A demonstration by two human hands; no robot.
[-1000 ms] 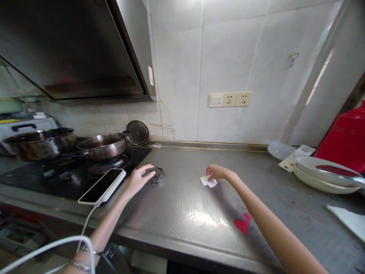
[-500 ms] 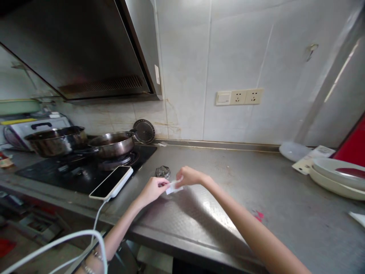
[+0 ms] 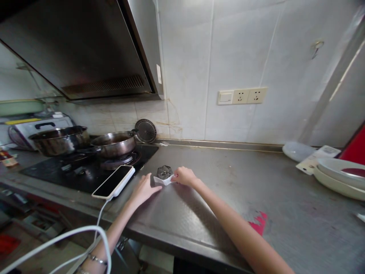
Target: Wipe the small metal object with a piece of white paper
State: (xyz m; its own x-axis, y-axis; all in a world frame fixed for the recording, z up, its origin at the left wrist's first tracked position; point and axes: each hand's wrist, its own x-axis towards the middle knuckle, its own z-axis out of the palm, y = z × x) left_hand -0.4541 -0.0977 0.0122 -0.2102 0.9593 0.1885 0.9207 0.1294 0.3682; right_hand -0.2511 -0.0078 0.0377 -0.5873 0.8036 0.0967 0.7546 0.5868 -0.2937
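A small white piece of tissue lies on the steel counter, stretched between my two hands. My right hand pinches its right end. My left hand touches its left end with the fingertips. Just behind the tissue sits a small round dark metal object. A phone on a white cable lies to the left of my left hand, at the edge of the black hob.
Two steel pots stand on the hob under the extractor hood. A round lid leans on the wall. White plates and a plastic lid sit at the far right. A red mark is on the counter.
My right hand carried the tissue from the counter's middle leftward to the round metal object. My left hand met it, and both now hold the tissue down on the counter.
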